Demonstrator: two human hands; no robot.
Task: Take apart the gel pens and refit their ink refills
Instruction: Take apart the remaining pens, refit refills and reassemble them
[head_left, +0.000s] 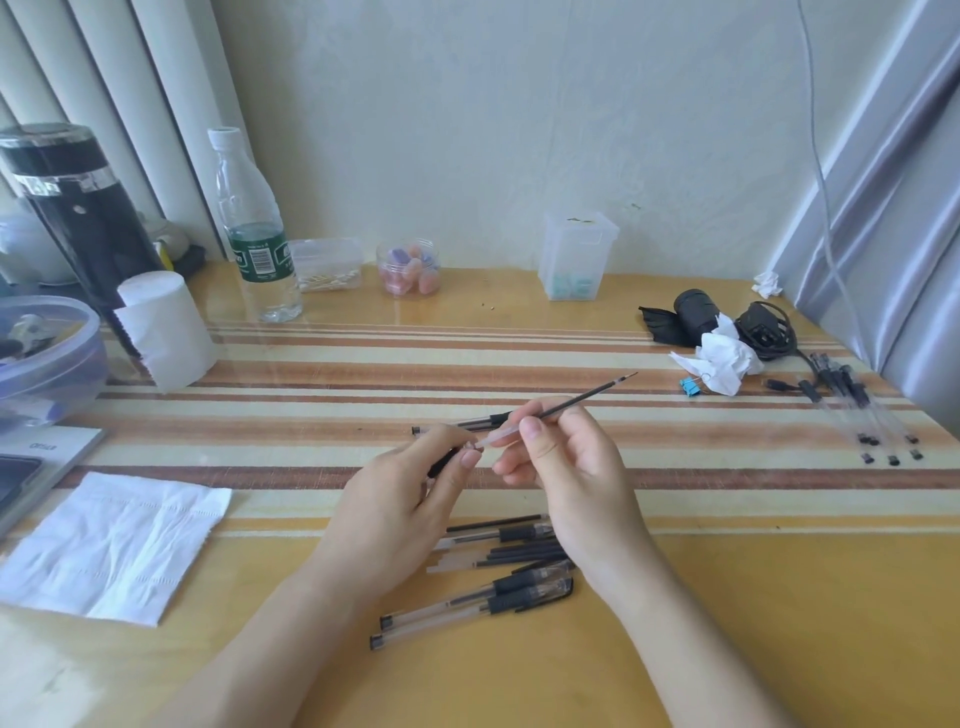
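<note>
My right grip is pinching the ink refill, my left grip clasping the barrel, apparently keeping both aligned.

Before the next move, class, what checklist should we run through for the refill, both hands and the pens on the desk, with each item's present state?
1. The right hand pinches the ink refill firmly: ok.
2. The refill tip points up and away, touching nothing: ok.
3. The left hand holds a black part: ok; which part it is: cannot tell.
4. The refill's rear end is seated in a barrel: cannot tell, since fingers hide it.
5. The pile of pens lies on the table under the hands: ok.
6. The row of pens at the far right is separate from the pile: ok.
</note>
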